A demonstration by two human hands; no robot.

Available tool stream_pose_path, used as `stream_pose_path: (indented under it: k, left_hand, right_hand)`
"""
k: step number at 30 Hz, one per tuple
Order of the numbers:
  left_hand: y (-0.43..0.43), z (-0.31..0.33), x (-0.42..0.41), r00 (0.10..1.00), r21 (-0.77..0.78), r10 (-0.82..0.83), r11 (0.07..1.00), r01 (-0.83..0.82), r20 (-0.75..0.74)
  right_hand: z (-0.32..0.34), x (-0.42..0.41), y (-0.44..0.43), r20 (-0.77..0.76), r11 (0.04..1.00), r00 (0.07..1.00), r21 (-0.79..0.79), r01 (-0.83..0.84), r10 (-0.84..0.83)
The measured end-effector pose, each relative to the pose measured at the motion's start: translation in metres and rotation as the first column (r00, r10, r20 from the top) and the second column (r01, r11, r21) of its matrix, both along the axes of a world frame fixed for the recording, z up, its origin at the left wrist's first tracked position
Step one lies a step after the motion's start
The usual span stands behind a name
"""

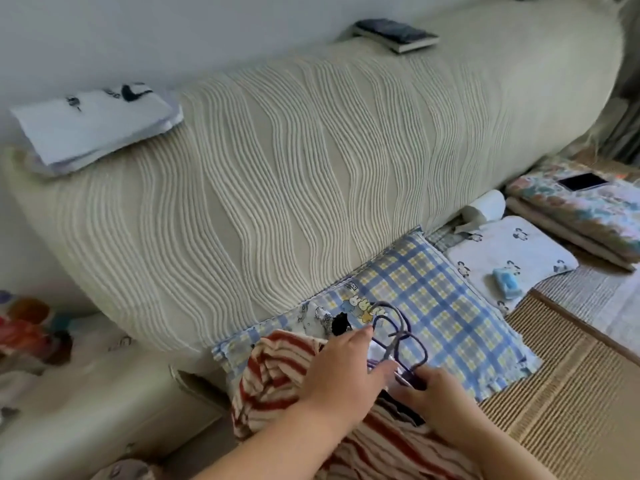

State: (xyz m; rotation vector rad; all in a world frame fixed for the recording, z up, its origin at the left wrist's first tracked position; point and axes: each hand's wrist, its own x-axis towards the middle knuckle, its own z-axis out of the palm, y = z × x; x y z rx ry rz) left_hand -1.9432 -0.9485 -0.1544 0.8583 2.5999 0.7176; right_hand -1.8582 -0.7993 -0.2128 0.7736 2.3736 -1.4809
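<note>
A bundle of purple wire hangers lies on a blue-and-yellow plaid pillow at the foot of the headboard. My right hand pinches the lower end of the hangers. With fingers stretched out, my left hand lies over a red-and-white striped garment; its fingertips and thumb touch the hangers' left side. The garment is bunched up under both forearms, and dark fabric shows beneath the right hand.
A cream ribbed headboard carries folded white cloth and a dark book on top. To the right lie a white patterned pillow with a blue packet, folded floral bedding with a phone, and a woven mat.
</note>
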Motion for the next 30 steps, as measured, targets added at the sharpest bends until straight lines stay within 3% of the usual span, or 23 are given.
stream_pose_path:
  k: [4,13,20,24,30]
  left_hand:
    - [-0.043,0.054,0.047,0.985,0.106,0.165,0.98,-0.169,0.047]
    - [-0.178,0.182,0.136,0.941,0.455,0.288,0.872,-0.182,-0.175]
    - [-0.248,0.275,0.216,0.981,0.788,0.191,0.6,-0.136,0.024]
    - [-0.271,0.307,0.252,0.98,0.818,0.197,0.566,-0.1,-0.016]
    - [-0.283,0.333,0.295,0.906,0.85,0.414,0.504,-0.151,-0.085]
  right_hand:
    - [0.069,0.025,-0.05,-0.081,0.997,0.995,0.05,-0.056,0.059]
    - [0.225,0.113,-0.192,-0.25,0.991,0.959,0.039,-0.132,0.137]
    - [0.323,0.184,-0.248,-0.402,0.987,0.911,-0.083,-0.141,0.096]
    - [0.368,0.213,-0.269,-0.412,0.955,0.891,-0.133,-0.264,0.189]
    - [0.394,0.242,-0.291,-0.438,0.895,0.869,-0.257,-0.365,0.229]
